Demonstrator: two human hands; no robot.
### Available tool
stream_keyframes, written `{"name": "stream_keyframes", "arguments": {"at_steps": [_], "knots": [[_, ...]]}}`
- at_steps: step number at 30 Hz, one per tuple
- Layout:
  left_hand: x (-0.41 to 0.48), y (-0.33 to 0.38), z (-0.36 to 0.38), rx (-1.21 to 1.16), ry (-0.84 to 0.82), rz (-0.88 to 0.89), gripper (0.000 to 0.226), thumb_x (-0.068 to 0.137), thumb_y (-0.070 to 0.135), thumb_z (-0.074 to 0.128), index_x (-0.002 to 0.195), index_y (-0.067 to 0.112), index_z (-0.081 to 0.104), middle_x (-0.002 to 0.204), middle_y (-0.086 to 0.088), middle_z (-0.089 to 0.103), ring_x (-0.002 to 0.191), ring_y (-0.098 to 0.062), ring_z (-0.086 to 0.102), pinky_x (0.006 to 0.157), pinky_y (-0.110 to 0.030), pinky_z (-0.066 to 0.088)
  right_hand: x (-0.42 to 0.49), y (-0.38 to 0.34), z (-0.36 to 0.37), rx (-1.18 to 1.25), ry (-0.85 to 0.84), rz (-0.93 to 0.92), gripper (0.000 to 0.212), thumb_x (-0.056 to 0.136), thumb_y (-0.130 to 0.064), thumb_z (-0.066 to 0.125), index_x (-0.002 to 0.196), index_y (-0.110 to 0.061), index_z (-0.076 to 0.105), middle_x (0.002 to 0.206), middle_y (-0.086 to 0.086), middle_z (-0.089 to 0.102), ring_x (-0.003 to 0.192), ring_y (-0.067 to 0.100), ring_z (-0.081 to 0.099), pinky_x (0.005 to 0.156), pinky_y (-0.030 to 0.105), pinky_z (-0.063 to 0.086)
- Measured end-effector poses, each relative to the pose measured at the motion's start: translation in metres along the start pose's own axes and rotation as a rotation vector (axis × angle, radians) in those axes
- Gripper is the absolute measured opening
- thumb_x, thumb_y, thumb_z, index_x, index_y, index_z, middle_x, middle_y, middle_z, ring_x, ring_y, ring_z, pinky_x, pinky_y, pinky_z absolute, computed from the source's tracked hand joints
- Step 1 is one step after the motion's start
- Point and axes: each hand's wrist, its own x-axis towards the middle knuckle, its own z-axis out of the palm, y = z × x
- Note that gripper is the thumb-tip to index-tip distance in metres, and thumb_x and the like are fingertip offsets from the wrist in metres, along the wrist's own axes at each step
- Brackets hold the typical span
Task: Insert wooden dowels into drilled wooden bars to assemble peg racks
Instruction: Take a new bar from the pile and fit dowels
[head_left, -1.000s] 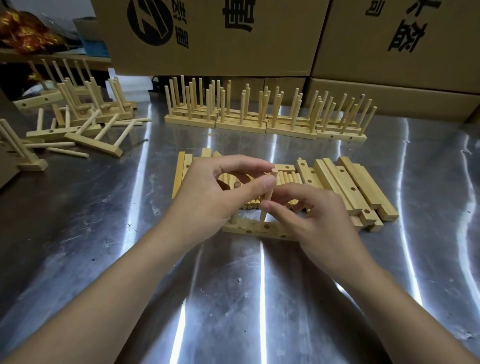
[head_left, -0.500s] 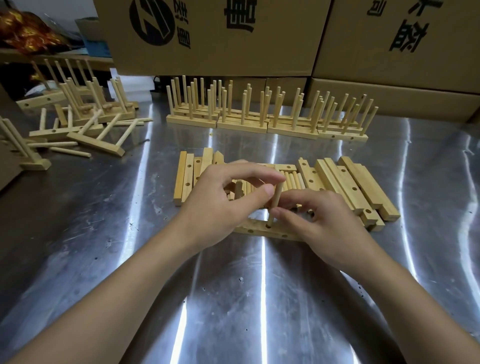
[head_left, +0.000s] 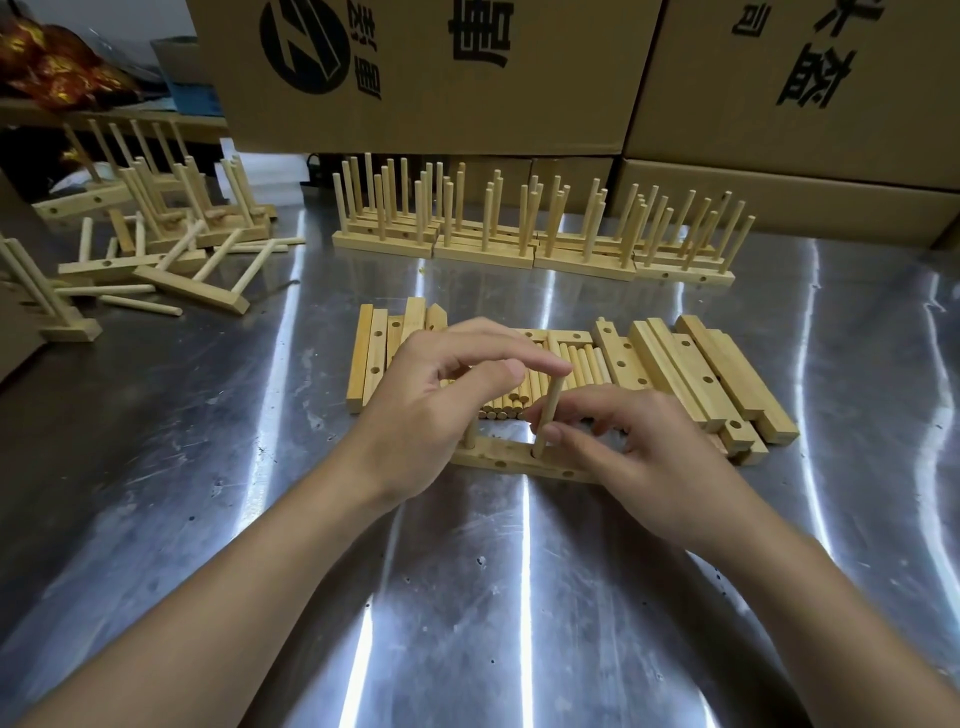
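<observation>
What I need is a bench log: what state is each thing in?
Near bar, flat, two dowels standing in it.
Held dowel, nearly upright, foot in its hole.
Right hand, pinching that dowel low.
Left hand, forefinger on the dowel's top.
Loose dowels, lying side by side.
Spare bars, flat, holes empty.
Back racks, upright, pegged.
Left racks, jumbled, some tipped over.

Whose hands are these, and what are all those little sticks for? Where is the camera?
The camera sits on a person's head, looking down at their two hands. The right hand pinches a wooden dowel low down, standing it in a hole of the drilled bar; the left hand rests a forefinger on its top. Another peg stands in that bar. Behind lie loose dowels and spare bars on a shiny metal table. Finished peg racks stand further back, before cardboard boxes.
</observation>
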Motion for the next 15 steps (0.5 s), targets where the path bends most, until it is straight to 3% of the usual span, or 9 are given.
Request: {"name": "stream_keyframes", "arguments": {"at_steps": [7,12,15], "knots": [[-0.0008,0.0028,0.0009,-0.002,-0.003,-0.012,0.033,0.098,0.015,0.052,0.107,0.015,0.084,0.112,-0.001,0.077,0.119,-0.018,0.067,0.103,-0.030,0.049,0.0008,-0.0001,0.0025,0.012,-0.008,0.002,0.014,0.103,-0.025,0.068,0.108,-0.031,0.079,0.097,-0.021,0.075,0.099,0.005,0.069,0.081,0.013,0.045],[-0.0004,0.0008,0.0022,0.048,0.015,-0.022,0.031,0.098,0.015,0.054,0.106,0.019,0.084,0.109,0.001,0.077,0.115,-0.022,0.067,0.101,-0.050,0.050,0.0005,0.0004,0.0015,-0.005,0.010,0.023,0.009,0.100,-0.031,0.071,0.103,-0.033,0.079,0.091,-0.019,0.075,0.094,0.001,0.067,0.079,0.011,0.042],[-0.0016,0.0002,0.0030,0.078,0.026,-0.011,0.030,0.098,0.016,0.055,0.106,0.018,0.084,0.110,0.001,0.077,0.116,-0.024,0.067,0.099,-0.052,0.048,-0.0005,-0.0006,0.0031,-0.015,0.012,0.018,0.011,0.099,-0.035,0.070,0.105,-0.035,0.079,0.094,-0.022,0.075,0.097,0.000,0.067,0.079,0.010,0.043]]}}
